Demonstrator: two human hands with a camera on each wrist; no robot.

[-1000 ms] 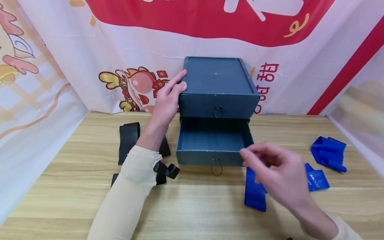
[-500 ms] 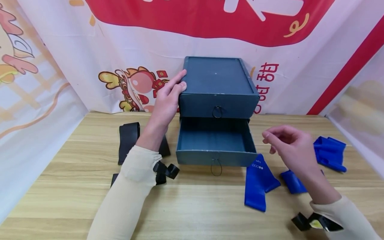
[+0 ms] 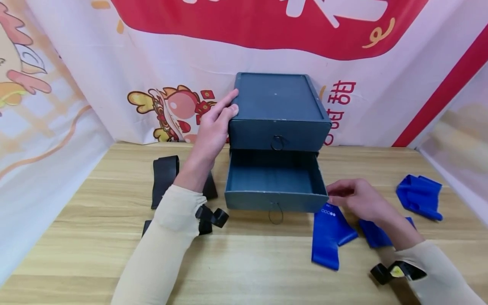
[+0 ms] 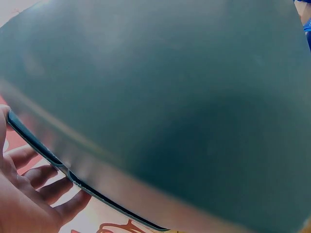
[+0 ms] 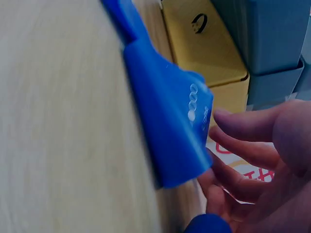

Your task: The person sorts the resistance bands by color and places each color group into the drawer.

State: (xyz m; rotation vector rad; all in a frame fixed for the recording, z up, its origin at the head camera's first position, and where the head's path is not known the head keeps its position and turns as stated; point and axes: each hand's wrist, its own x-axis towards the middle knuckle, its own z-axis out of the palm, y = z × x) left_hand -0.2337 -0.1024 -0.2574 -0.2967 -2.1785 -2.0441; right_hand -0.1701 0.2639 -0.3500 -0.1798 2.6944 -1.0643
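In the head view a dark blue two-tier drawer box (image 3: 280, 133) stands at the back, its lower drawer (image 3: 276, 201) pulled out and bare inside. My left hand (image 3: 213, 127) rests on the left edge of the box top; in the left wrist view its fingers (image 4: 56, 191) lie spread along that edge. Beside the lower drawer's right front corner, my right hand (image 3: 354, 197) reaches to the far end of a blue resistance band (image 3: 328, 241) lying folded on the table. In the right wrist view a gap shows between thumb and fingers around the end of the band (image 5: 165, 116).
More blue bands lie to the right, one folded piece (image 3: 375, 234) under the right forearm and another (image 3: 419, 197) farther out. On the left are black bands (image 3: 164, 180), partly hidden by the left arm. A printed cloth (image 3: 183, 55) hangs behind the wooden table (image 3: 244, 271).
My right hand left the drawer's right front corner, rose to the right, then came down and left to the blue band's far end. The left hand and drawer stayed put.
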